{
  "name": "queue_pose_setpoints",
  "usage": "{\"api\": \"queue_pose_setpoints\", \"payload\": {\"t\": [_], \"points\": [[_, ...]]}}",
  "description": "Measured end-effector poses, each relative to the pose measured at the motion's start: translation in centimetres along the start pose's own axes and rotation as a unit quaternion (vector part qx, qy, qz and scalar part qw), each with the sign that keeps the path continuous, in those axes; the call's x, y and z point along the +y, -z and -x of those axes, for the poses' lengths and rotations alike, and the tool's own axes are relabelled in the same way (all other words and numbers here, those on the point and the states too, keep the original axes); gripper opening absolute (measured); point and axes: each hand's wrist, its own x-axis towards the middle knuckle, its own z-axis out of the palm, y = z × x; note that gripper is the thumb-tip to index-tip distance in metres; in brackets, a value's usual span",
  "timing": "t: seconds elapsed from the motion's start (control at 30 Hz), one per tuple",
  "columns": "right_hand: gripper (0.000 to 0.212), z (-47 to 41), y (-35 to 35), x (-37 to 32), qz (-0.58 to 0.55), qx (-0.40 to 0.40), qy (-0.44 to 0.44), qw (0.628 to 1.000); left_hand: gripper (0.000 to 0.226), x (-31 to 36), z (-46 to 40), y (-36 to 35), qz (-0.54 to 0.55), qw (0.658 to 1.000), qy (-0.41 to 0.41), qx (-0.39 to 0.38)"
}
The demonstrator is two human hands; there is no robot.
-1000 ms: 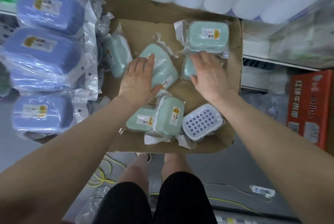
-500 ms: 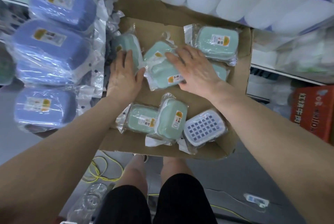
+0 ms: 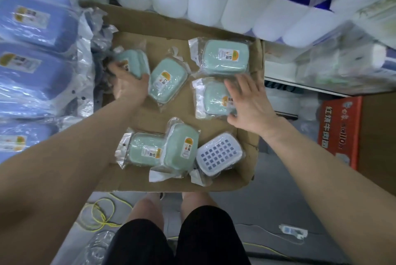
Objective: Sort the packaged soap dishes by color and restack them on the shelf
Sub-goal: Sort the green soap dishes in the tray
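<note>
My left hand [image 3: 128, 86] is clamped on a green soap dish [image 3: 134, 62] at the cardboard tray's [image 3: 171, 31] far-left corner. My right hand [image 3: 249, 102] lies spread flat on another green dish [image 3: 214, 98] near the tray's right edge.

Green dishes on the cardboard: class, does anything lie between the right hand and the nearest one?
Nothing visible. The right hand already lies flat on the green dish at mid-right of the cardboard; only its clear wrapper is between skin and dish.

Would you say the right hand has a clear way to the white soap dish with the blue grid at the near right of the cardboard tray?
Probably yes. The right hand lies flat on a green dish, just beyond the white soap dish, which lies uncovered with nothing between them.
</note>
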Motion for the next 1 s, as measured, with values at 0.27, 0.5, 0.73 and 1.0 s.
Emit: {"api": "queue_pose_setpoints", "payload": {"t": [0.27, 0.5, 0.73, 1.0], "points": [[0.067, -2.4, -0.2, -1.1, -0.022, 0.074, 0.042, 0.996, 0.082, 1.2, 2.6, 1.9, -0.043, 0.967, -0.252, 0.022], [0.054, -1.3, 0.6, 1.9, -0.077, 0.125, -0.010, 0.989, 0.074, 4.8, 3.9, 1.0, -0.089, 0.912, -0.397, -0.047], [0.053, 0.9, -0.1, 4.1, -0.090, 0.118, -0.090, 0.985, 0.074, 9.3, 4.8, -4.9, -0.204, 0.808, -0.532, -0.152], [0.024, 3.0, -1.4, 3.3, -0.077, 0.171, -0.104, 0.977, 0.084, 12.3, 3.5, -6.4, -0.288, 0.771, -0.554, -0.127]]}}
